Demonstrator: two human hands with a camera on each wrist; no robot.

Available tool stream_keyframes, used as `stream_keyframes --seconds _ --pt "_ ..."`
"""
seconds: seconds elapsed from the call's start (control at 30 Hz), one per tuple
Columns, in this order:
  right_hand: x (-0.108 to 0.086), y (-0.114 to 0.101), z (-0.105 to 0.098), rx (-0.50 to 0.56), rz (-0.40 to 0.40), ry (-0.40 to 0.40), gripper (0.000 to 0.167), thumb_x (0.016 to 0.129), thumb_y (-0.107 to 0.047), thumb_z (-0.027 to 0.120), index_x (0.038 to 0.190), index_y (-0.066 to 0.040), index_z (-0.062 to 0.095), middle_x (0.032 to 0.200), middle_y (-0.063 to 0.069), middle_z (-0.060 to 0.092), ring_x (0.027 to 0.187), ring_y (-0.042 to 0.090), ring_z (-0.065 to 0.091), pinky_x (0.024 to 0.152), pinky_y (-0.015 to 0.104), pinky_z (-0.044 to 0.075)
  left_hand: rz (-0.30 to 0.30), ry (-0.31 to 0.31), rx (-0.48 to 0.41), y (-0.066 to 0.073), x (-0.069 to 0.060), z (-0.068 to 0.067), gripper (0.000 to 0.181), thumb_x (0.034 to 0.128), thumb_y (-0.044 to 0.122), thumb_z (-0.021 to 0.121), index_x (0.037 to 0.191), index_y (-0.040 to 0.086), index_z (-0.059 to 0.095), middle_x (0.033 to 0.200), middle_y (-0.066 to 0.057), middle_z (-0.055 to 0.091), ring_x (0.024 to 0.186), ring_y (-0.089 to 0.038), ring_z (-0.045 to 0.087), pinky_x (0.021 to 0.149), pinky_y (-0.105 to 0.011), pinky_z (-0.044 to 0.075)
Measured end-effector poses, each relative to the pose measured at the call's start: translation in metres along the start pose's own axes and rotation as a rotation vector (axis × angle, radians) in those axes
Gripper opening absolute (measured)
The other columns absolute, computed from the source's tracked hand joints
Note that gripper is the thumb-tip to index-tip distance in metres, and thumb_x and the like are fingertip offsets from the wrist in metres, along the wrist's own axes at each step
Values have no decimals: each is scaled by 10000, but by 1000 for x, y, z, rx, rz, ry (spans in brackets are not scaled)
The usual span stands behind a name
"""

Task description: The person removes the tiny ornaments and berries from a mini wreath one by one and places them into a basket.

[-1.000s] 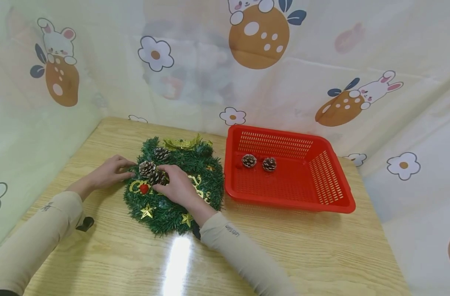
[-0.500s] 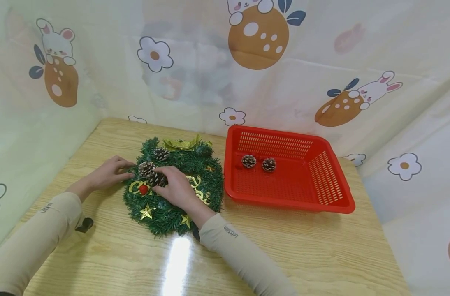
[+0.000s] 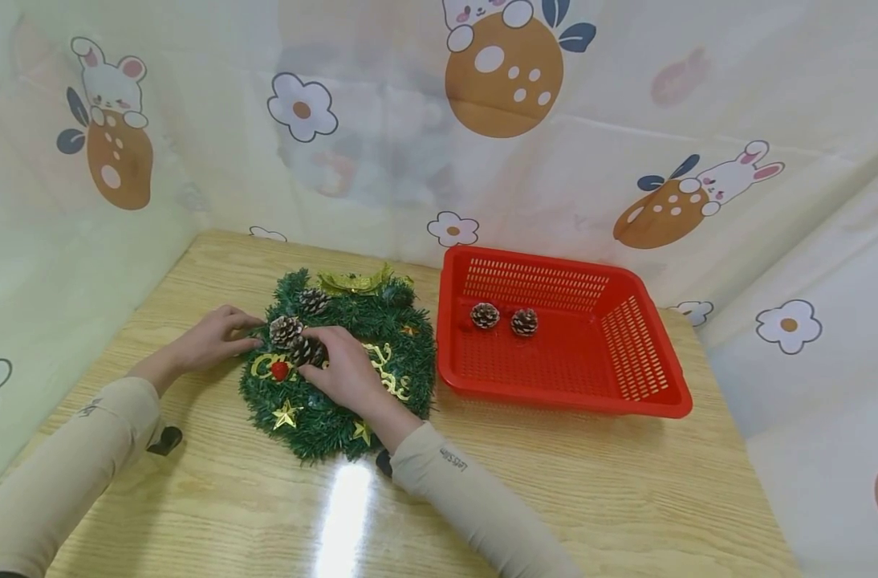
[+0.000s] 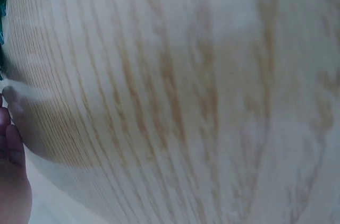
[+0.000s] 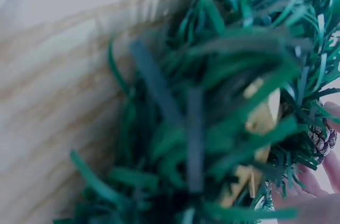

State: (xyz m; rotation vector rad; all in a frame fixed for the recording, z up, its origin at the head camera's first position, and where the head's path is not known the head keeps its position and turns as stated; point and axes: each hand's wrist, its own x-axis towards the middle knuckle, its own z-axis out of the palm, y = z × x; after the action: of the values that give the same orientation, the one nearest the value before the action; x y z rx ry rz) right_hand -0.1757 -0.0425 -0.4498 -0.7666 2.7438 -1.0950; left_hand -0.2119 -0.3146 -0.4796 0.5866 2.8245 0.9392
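In the head view a green Christmas wreath (image 3: 338,417) with gold lettering, stars and a bow lies on the table. My right hand (image 3: 348,368) reaches over its middle and pinches a brown pine cone (image 3: 306,352) between thumb and fingers. The same pine cone (image 5: 322,140) shows partly at the right edge of the right wrist view. Beside it sits a white-tipped pine cone (image 3: 286,330), with another pine cone (image 3: 313,301) farther back. At the wreath's left rim my left hand (image 3: 218,337) rests with relaxed fingers, the tips touching the greenery.
A red plastic basket (image 3: 565,400) stands right of the wreath. Inside lie two pine cones, one on the left (image 3: 485,315) and one on the right (image 3: 524,323). A red berry (image 3: 280,370) sits on the wreath. Behind the wooden table (image 3: 591,490) hangs a patterned curtain (image 3: 381,177).
Both hands stay nearly where they were. The right hand has shifted very slightly over the pine cone it pinches; the basket and its cones have not moved.
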Motion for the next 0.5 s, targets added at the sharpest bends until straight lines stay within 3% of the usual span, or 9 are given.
stream_keyframes --seconds 0.17,0.4,0.5 --pt "-3 -1 -2 34 19 9 538 903 -262 720 1403 -205 531 1406 -12 506 1264 160 493 1006 338 450 -4 -5 1 0 0 0 473 977 247 619 1328 -60 542 1227 -275 484 1140 -421 456 953 -633 377" --pt "-5 -2 -12 123 33 29 513 906 -258 718 1386 -201 547 1389 33 505 987 155 594 798 292 509 8 -4 8 -1 0 0 466 976 233 619 1325 -66 542 1223 -277 489 1139 -419 455 956 -628 376" --pt "-4 -2 -20 168 48 43 509 902 -251 723 1379 -196 553 1365 37 511 955 153 606 772 260 513 11 -7 11 -1 1 0 463 975 222 619 1325 -69 540 1219 -273 490 1134 -414 456 950 -624 381"
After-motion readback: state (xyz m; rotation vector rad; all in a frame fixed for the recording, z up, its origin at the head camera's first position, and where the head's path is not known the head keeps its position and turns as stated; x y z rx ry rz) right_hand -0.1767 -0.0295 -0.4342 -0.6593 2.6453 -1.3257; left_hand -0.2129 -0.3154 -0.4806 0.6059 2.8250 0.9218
